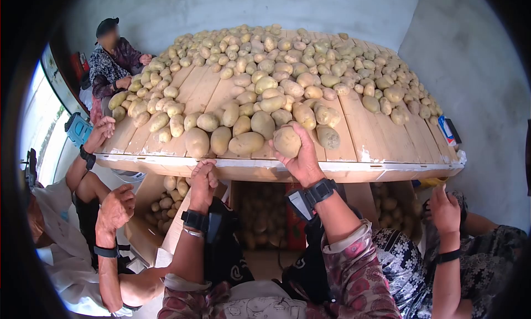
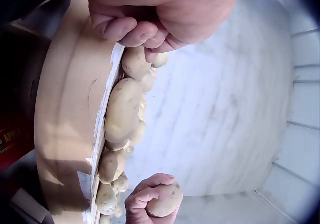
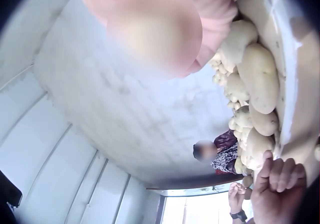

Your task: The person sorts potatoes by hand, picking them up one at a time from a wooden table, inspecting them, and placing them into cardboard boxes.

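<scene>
Pale wooden planks make up the surface [image 1: 196, 89] I'm looking down at; there's white stuff smeared along its near edge, and a big spread of potatoes [image 1: 276, 64] runs from the far edge towards the near one, with bare planks showing in between. My right hand [image 1: 303, 160] has its grip wrapped round one potato [image 1: 287, 142], fingers and thumb curled against it; that one's held up just over the near edge, a bit right of the middle, and the wrist cam on that side only gives me a blur of it. Left hand [image 1: 204, 179] sits right by the near edge, left of the held potato; its grip is loosely curled with a gap inside and nothing in it that I can make out; whether it's actually touching the edge, I can't tell.

Below the near edge there's an open carton [image 1: 178, 222] with more potatoes in it, over on the left; a blue and white packet [image 1: 451, 132] is at the right edge, close to the near right corner; someone in a dark cap [image 1: 108, 26] sits beyond the left edge, near the far end.
</scene>
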A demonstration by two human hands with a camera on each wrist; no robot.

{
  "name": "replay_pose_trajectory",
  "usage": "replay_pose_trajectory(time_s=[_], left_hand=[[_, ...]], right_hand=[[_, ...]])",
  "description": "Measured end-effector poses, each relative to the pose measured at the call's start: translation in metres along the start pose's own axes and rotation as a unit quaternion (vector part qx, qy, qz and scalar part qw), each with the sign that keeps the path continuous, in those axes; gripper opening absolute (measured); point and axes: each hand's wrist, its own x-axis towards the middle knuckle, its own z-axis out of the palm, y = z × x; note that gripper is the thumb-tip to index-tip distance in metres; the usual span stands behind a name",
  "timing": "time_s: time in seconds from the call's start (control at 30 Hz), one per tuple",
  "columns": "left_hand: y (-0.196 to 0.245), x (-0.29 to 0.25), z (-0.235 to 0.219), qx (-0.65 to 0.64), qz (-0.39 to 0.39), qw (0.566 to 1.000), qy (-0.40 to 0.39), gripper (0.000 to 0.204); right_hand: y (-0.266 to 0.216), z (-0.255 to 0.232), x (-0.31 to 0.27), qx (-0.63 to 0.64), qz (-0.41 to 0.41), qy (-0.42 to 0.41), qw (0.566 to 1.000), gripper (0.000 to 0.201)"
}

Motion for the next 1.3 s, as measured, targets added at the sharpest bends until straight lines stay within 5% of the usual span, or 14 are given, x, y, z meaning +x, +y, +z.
replay_pose_trajectory(time_s=[0.47, 0.63, 0.7, 0.83, 0.9, 1.07, 1.13, 1.23, 1.3], left_hand=[[-0.001, -0.008, 0.018, 0.015, -0.062, 0.992, -0.105, 0.020], [-0.008, -0.006, 0.018, 0.015, -0.111, 0.972, -0.205, 0.029], [-0.012, -0.005, 0.021, 0.020, -0.113, 0.971, -0.210, 0.029], [-0.013, -0.009, 0.028, 0.041, -0.139, 0.964, -0.225, 0.030], [-0.014, -0.010, 0.029, 0.032, -0.152, 0.953, -0.260, 0.036], [-0.017, -0.021, 0.037, -0.026, -0.114, 0.962, -0.246, 0.042], [-0.018, -0.010, 0.030, 0.005, -0.098, 0.958, -0.271, 0.039], [-0.017, -0.008, 0.026, -0.014, -0.096, 0.954, -0.285, 0.035], [-0.012, -0.011, 0.028, 0.000, -0.081, 0.954, -0.289, 0.036]], right_hand=[[0.007, 0.004, 0.003, 0.079, 0.015, -0.017, 0.997, 0.046], [0.016, -0.001, 0.013, 0.138, 0.038, -0.021, 0.989, 0.045], [0.018, -0.002, 0.014, 0.162, 0.046, -0.121, 0.978, 0.047], [0.013, 0.004, 0.008, 0.141, 0.050, -0.107, 0.983, 0.044], [0.012, 0.005, 0.008, -0.045, 0.031, -0.110, 0.992, 0.041], [0.025, -0.003, -0.004, -0.149, 0.129, -0.221, 0.955, 0.048], [0.026, -0.004, -0.003, -0.386, 0.040, -0.257, 0.885, 0.050], [0.020, -0.001, 0.001, -0.451, 0.006, -0.265, 0.852, 0.055], [0.014, 0.000, -0.003, -0.424, 0.056, -0.245, 0.870, 0.056]])
